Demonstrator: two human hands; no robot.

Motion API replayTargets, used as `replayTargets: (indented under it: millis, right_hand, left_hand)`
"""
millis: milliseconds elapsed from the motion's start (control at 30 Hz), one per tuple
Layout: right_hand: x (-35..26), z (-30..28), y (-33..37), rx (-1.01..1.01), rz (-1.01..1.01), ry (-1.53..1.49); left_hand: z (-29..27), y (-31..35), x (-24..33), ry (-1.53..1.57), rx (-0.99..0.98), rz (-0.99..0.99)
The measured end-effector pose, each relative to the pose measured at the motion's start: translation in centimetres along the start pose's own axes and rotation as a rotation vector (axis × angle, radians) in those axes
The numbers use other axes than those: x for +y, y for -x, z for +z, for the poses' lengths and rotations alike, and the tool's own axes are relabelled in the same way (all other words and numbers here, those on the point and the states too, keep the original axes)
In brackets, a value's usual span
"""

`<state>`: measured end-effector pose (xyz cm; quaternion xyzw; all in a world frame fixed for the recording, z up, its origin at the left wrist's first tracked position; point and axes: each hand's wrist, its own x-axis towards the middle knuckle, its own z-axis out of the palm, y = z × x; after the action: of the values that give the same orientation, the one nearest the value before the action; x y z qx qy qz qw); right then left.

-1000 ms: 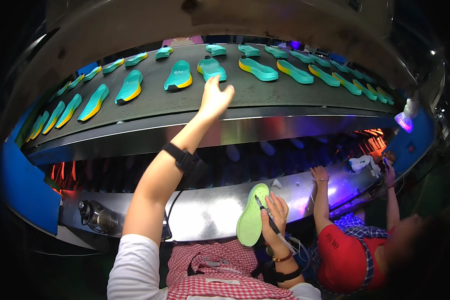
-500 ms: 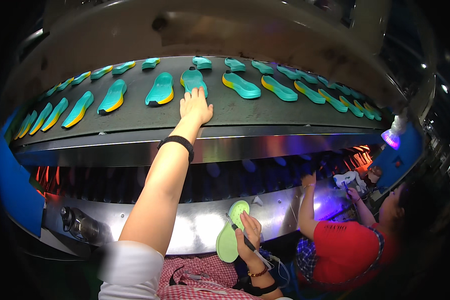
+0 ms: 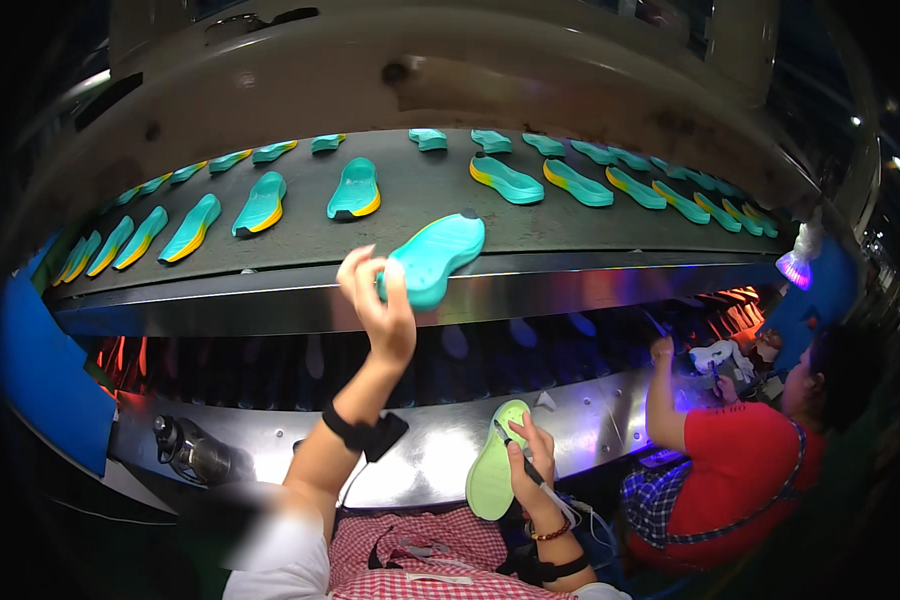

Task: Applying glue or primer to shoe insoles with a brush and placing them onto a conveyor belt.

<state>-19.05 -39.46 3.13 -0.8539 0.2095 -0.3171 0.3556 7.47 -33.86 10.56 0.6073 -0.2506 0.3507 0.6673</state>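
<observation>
My left hand (image 3: 382, 310) is raised in front of the upper belt's edge, fingers and thumb pinching a turquoise shoe sole (image 3: 438, 255). The sole tilts, its dark tip toward the upper right. Lower down, my right hand (image 3: 535, 465) has a slim pen-like tool (image 3: 504, 436) with a cable in its grip. A light green sole-shaped piece (image 3: 488, 472) is held along the same hand, with the tool's tip over it. Several turquoise soles with yellow edges, such as one sole (image 3: 355, 188), stand in two rows on the dark belt (image 3: 410, 215).
A metal ledge (image 3: 390, 440) runs below the belt, with a dark bottle (image 3: 195, 450) at left. Orange-lit openings (image 3: 740, 312) glow at both ends of the lower level. On the right, a person in red (image 3: 735, 470) works close by. A lamp (image 3: 796, 268) hangs at far right.
My left hand has lifted the turquoise sole off the belt and drawn it nearer, leaving a gap in the front row. My right hand still holds the tool and light green piece.
</observation>
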Motion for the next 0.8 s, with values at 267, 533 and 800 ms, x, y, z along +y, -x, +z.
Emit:
replayTargets:
  millis: [267,533,800]
  right_hand:
    - [-1.7,0.9,-0.3,-0.049,-0.111,0.102]
    - [-4.2,2.3,0.7,-0.398,-0.330,0.232]
    - [-5.7,5.6,1.4,-0.755,-0.495,0.461]
  left_hand:
    - [-7.6,2.8,1.0,1.054,-0.635,-1.247]
    - [-16.4,12.5,-0.6,1.237,-0.689,-1.582]
    - [-19.1,13.5,1.8,0.969,-0.778,-1.675]
